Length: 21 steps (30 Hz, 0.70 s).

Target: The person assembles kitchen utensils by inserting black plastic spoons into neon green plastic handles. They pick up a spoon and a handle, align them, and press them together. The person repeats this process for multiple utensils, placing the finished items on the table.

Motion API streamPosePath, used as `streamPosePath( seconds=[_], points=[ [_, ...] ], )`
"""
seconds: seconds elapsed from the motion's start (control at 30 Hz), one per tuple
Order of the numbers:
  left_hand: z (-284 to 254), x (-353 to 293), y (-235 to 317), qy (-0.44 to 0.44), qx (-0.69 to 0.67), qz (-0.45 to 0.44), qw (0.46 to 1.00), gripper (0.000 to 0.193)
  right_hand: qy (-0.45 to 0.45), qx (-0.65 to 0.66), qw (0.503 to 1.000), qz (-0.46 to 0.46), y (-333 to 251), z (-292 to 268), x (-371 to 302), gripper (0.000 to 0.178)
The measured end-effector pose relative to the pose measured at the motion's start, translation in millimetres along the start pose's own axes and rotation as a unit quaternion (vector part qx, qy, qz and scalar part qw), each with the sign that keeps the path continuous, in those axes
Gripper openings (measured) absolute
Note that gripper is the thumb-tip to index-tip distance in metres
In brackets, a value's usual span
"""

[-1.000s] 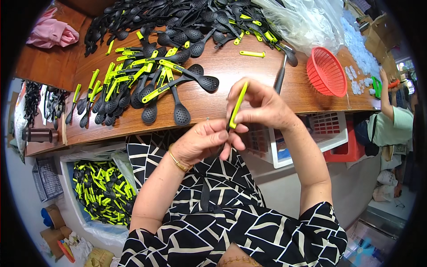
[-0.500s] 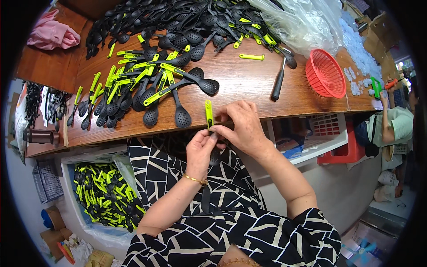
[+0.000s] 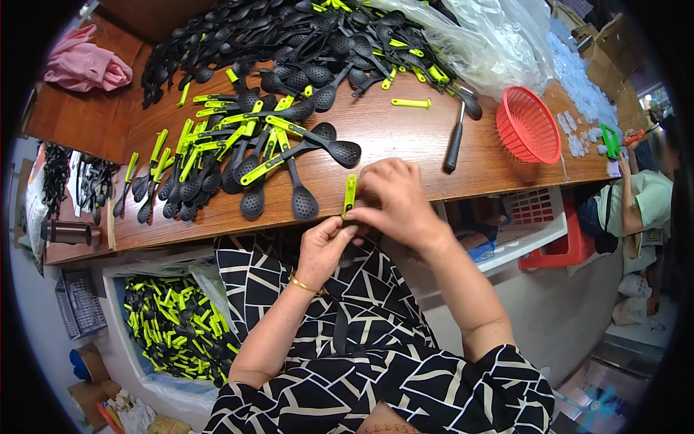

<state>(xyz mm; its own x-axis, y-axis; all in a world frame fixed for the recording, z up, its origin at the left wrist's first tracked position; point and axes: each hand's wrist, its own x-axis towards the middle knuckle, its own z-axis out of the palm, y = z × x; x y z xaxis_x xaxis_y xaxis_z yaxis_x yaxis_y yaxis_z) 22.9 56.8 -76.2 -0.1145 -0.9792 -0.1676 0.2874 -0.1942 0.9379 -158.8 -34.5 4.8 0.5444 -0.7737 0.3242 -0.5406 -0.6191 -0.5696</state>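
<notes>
Lime-green plastic shows upright between the two hands: a narrow handle [image 3: 350, 192], just off the near edge of the table [image 3: 405, 141]. The left hand [image 3: 320, 252] pinches its lower end between thumb and fingers, nearly closed. The right hand [image 3: 396, 201] closes on it from the right, thumb pressed near the bottom, the other fingers loosely curled; whatever joins it underneath is hidden by the fingers.

Ahead and to the left of the hands, black slotted spoons [image 3: 233, 173] with lime-green grips lie in an overlapping cluster, and farther forward spreads a dark heap of spoons [image 3: 289, 36]. Straight ahead rests a loose green piece [image 3: 410, 103]. Forward and right of the hands are a black-handled tool [image 3: 453, 147] and a red basket [image 3: 512, 130], with clear plastic sheeting [image 3: 499, 43] beyond. Below and left of the hands, a lined bin [image 3: 113, 300] holds many green-and-black pieces [image 3: 177, 329]; to their right, under the table, is a white crate [image 3: 531, 247].
</notes>
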Motion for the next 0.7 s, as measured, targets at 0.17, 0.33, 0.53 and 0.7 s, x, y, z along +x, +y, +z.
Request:
streamPosePath(
  seconds=[0.17, 0.33, 0.53, 0.7],
  points=[
    [2.2, 4.9, 91.4, -0.002, -0.118, -0.041, 0.992, 0.042, 0.156, -0.041, 0.984, -0.073, 62.5, -21.8, 81.4, 0.027],
    [-17.8, 22.2, 101.1, 0.050, -0.295, -0.028, 0.954, 0.047, 0.121, -0.223, 0.963, -0.092, 121.4, -8.6, 129.4, 0.032],
    [19.7, 6.3, 93.1, -0.018, -0.064, -0.001, 0.998, 0.043, 0.214, -0.068, 0.964, -0.141, 75.0, -24.2, 96.9, 0.022],
    [22.6, 44.7, 118.9, -0.012, 0.449, 0.341, 0.826, 0.046, -0.014, 0.405, 0.914, 0.004, 21.3, -50.1, 18.8, 0.024]
  ],
)
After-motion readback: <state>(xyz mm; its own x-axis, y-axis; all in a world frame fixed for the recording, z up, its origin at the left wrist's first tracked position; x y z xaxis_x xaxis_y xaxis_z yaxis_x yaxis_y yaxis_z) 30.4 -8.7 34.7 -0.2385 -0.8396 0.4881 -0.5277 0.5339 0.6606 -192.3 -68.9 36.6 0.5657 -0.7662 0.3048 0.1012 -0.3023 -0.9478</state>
